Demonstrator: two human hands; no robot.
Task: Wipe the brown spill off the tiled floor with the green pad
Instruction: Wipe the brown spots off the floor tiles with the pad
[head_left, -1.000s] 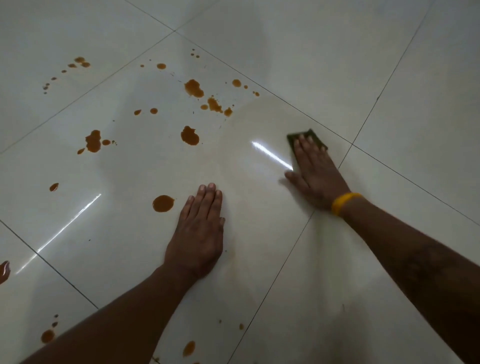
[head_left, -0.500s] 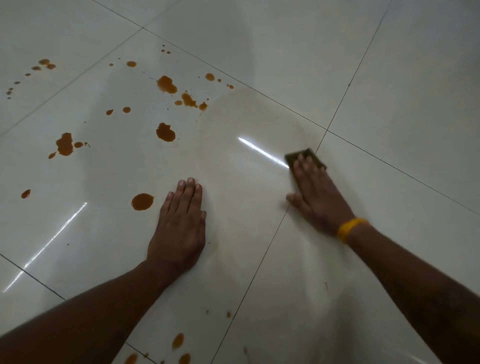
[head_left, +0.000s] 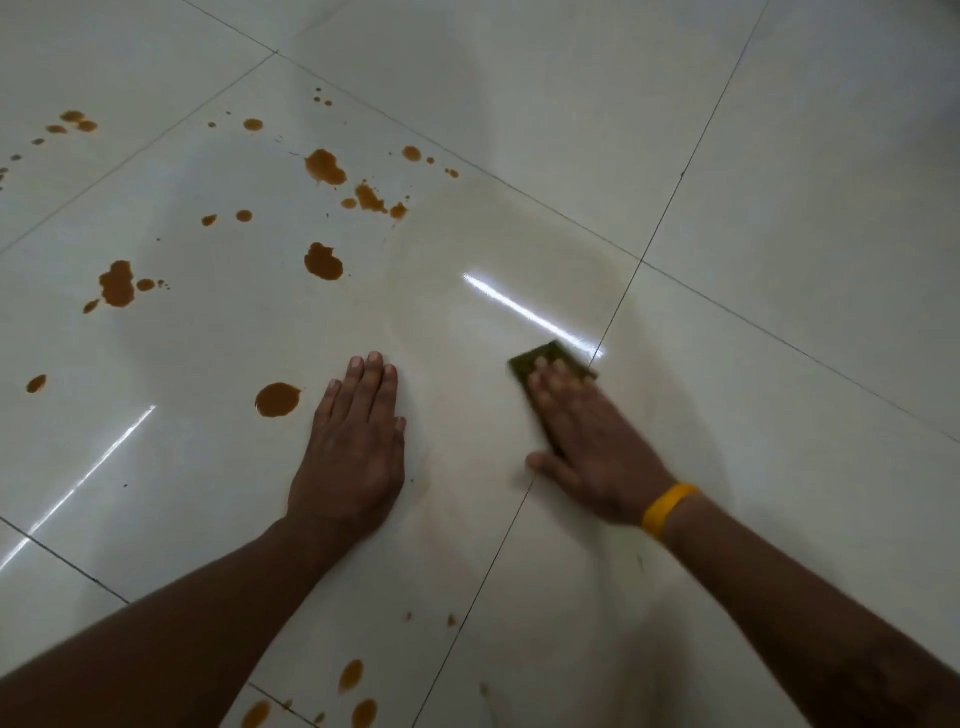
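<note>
Beneath the right grip (head_left: 597, 447), pressed flat, lies the green pad (head_left: 540, 358).

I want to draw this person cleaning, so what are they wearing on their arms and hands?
Both arms are bare, with no sleeves in view. The left hand and the right hand have no gloves. The only thing worn is a smooth yellow wristband on the right wrist. No rings show, though the right hand is blurred.
</note>
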